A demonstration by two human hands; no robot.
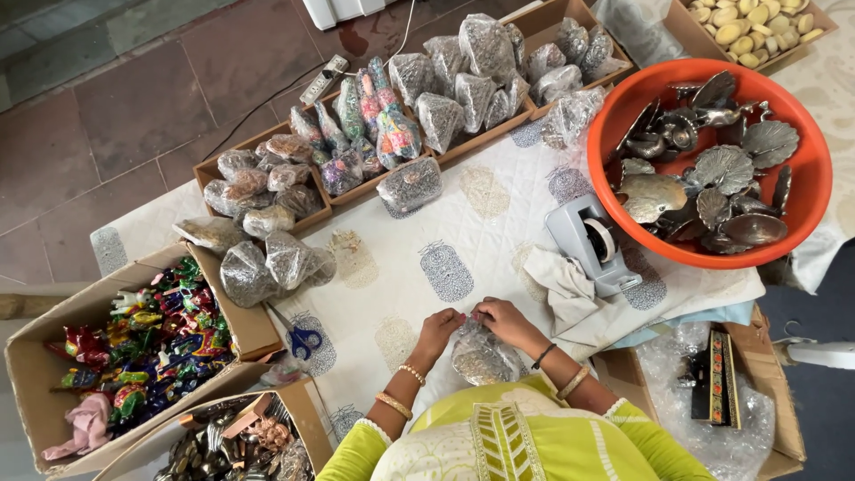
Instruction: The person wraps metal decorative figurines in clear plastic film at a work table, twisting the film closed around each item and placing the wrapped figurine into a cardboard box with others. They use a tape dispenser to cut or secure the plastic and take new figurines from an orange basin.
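both my hands, left hand (438,326) and right hand (500,319), pinch shut the top of the clear bagged piece (482,356); its long axis runs toward me. more clear bagged pieces (463,67) in far brown trays.

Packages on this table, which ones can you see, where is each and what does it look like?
Clear bag: held by left hand and right hand, silvery contents.
Wrapped bundles: far cardboard trays, clear, grey.
Colourful packets: middle tray.
Cardboard box: left, bright figurines.
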